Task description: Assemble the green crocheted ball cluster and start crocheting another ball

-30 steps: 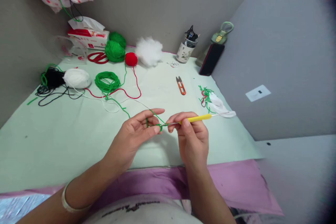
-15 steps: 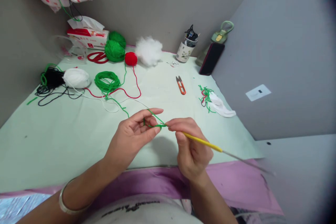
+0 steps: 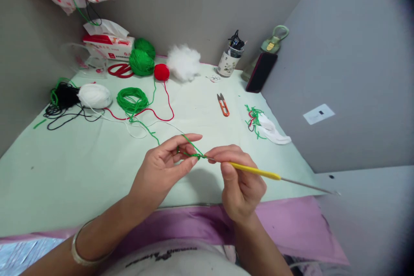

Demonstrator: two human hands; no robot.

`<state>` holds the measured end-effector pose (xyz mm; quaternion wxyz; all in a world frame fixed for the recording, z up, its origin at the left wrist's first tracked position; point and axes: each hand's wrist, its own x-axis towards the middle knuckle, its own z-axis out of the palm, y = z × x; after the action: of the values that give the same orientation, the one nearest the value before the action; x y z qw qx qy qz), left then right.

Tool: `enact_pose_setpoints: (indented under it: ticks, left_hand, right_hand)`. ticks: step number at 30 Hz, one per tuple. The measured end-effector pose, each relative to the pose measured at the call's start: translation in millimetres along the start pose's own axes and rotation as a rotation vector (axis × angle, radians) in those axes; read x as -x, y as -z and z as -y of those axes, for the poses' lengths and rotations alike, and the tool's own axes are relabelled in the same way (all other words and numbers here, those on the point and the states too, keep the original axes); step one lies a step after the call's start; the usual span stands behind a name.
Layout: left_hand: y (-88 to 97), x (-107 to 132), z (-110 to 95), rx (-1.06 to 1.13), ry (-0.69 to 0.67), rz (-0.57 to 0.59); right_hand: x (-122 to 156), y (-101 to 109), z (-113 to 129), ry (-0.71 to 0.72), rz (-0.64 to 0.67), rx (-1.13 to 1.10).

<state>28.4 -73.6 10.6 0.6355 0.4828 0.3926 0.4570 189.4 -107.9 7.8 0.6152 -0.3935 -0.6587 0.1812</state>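
Note:
My left hand (image 3: 163,168) pinches a small knot of green yarn (image 3: 193,154) between thumb and fingers, with the strand running over my forefinger. That strand leads back across the table to a loose green yarn coil (image 3: 132,99). My right hand (image 3: 241,183) grips a crochet hook with a yellow handle (image 3: 255,171). Its tip sits in the green knot and its metal tail points right. Both hands hover just above the pale green table cover (image 3: 80,168), close to each other.
Orange thread snips (image 3: 223,105) lie beyond my hands. White and black yarn (image 3: 93,95), green balls (image 3: 141,61), a red ball (image 3: 161,72), red scissors (image 3: 120,70), a tissue box (image 3: 108,45) and white stuffing (image 3: 183,62) sit at the back. Yarn scraps (image 3: 263,125) lie to the right.
My right hand turned the hook: its tail swung from pointing up-right to down-right, then rose a little. My left hand kept its pinch on the green yarn.

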Motion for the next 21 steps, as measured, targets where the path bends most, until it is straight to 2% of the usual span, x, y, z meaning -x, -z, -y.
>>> enact_pose_setpoints:
  ticks: [5, 11, 16, 21]
  left_hand:
    - [-1.7, 0.7, -1.6, -0.106, -0.073, -0.045]
    - [-4.9, 3.1, 0.9, -0.195, -0.227, -0.127]
    - [-5.0, 1.8, -2.3, -0.115, -0.139, -0.166]
    - [-4.7, 0.2, -5.3, 0.043, 0.005, -0.095]
  right_hand:
    - [1.5, 1.6, -1.2, 0.12, 0.055, 0.107]
    - [4.1, -0.7, -0.9, 0.181, 0.081, 0.234]
    - [8.1, -3.2, -0.1, 0.271, 0.071, 0.391]
    - [7.9, -3.6, -5.6, 0.265, 0.099, 0.372]
